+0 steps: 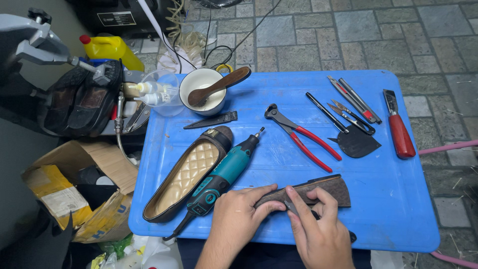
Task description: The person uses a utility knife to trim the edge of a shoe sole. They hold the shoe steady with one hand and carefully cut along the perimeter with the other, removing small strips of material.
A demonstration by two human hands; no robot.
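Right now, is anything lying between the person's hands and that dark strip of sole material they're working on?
Nothing visible does. The left hand already pins the dark sole piece to the blue table, and the right hand presses a small tool onto it. The teal rotary tool lies just left, clear of both hands.

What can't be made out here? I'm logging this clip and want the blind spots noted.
Head view:
- Near end of the brown sole piece: covered by left hand and right hand.
- Small dark tool under the right hand: mostly hidden.
- Black shoe in the clamp: its far side can't be seen.
- Cardboard box contents: shadowed.
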